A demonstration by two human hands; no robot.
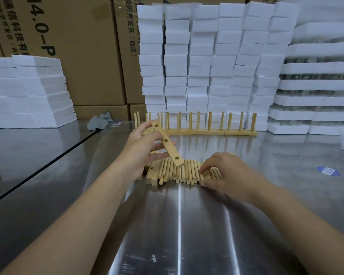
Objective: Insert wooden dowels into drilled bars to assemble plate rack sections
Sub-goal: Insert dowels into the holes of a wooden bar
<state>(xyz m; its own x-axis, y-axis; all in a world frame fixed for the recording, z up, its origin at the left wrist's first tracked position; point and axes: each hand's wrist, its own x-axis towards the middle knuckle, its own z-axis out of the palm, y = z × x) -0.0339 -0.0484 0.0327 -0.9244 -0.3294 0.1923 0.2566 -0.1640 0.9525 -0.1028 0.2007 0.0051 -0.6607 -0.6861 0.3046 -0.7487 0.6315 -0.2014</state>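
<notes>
Above the dowels (187, 172), the left hand (141, 149) grips a drilled bar (167, 142) tilted (holes exposed for insertion), while the right hand (224, 171), fingers loosely curled, touches the pile to select one.

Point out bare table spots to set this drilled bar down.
Free: bare table this side of the dowel pile; the strip between pile and finished rack sections; right of the right hand toward the blue sticker. Crowded: the pile itself, under the drilled bar.
</notes>
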